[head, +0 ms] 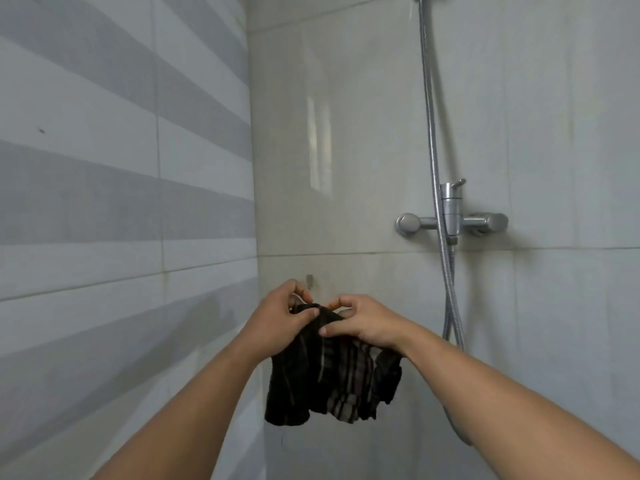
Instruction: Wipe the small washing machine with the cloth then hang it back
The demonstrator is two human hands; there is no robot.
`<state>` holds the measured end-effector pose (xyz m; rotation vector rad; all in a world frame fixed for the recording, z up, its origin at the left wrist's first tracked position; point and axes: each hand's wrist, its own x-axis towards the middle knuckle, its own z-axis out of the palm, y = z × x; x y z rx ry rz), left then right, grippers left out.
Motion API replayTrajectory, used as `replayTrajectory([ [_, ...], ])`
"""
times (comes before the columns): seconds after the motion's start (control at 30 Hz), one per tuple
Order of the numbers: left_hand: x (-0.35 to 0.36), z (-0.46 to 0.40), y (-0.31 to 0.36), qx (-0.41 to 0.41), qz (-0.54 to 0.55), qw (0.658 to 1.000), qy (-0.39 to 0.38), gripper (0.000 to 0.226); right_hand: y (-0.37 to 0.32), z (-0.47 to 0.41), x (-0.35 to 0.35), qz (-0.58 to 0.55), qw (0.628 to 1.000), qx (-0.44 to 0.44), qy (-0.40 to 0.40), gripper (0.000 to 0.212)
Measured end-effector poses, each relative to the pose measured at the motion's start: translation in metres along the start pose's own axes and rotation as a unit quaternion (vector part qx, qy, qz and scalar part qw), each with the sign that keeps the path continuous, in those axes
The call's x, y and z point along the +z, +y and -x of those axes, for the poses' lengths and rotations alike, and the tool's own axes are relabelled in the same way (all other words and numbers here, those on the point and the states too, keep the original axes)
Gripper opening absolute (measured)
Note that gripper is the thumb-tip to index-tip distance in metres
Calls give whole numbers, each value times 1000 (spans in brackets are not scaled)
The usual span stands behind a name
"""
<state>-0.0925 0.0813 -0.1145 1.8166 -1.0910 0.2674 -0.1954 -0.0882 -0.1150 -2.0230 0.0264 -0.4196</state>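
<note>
Just below centre frame, both hands pinch the top edge of the dark striped cloth [332,372], left hand [280,320] and right hand [363,322] clenched on it; the wall hook [310,279] sits directly above the left fingers [301,315], nearer that hand.

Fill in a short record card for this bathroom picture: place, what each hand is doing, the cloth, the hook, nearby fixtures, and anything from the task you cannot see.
place: tiled shower corner
left hand: pinching the cloth's top edge
right hand: pinching the same edge, close beside the left
cloth: dark, striped, hanging bunched below both hands
wall hook: small, on the wall just above the hands, nothing on it
fixtures: shower mixer and metal hose to the right
not in view: washing machine
</note>
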Motion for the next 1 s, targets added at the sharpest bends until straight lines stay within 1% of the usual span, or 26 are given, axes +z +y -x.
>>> replayTrajectory([
  [0.07,0,-24,-22,6,-20,1000,13,16,13,-34,0,27,999,-18,26,24],
  [0.17,3,-58,-57,18,-39,999,14,15,36,-81,-4,30,997,-42,65,11],
  [0.23,9,-79,-78,34,-54,998,30,12,43,-107,-7,50,992,-64,96,10],
  [0.27,14,-88,-87,43,-63,996,45,12,45,-120,-7,87,986,-78,120,11],
  [0.3,19,-99,-97,57,-72,994,63,11,47,-134,-7,141,974,-96,149,12],
  [0.37,30,-121,-113,92,-110,984,105,10,49,-160,-7,247,938,-121,210,14],
  [0.43,40,-141,-126,109,-140,974,143,11,51,-178,-7,315,903,-146,253,15],
  [0.5,48,-153,-136,116,-148,968,167,11,56,-188,-4,396,860,-176,269,15],
  [0.57,57,-157,-145,119,-150,965,178,11,66,-191,0,464,822,-195,266,17],
  [0.63,65,-155,-153,113,-129,966,192,12,76,-188,6,482,809,-200,269,19],
  [0.7,71,-148,-159,105,-112,966,210,15,82,-184,9,476,809,-189,286,21],
  [0.77,78,-136,-162,93,-114,963,224,22,88,-180,15,466,819,-175,285,22],
  [0.83,89,-118,-160,69,-83,972,207,29,94,-175,21,434,847,-165,260,23],
  [0.87,94,-108,-153,52,-46,979,190,33,95,-170,24,409,869,-149,238,23],
  [0.9,98,-100,-147,43,-8,981,188,37,95,-164,26,399,880,-139,216,24],
  [0.93,102,-90,-141,33,12,981,189,42,95,-155,28,402,886,-121,196,30],
  [1.0,109,-57,-137,34,1,976,217,47,96,-128,31,428,880,-89,185,47],
])
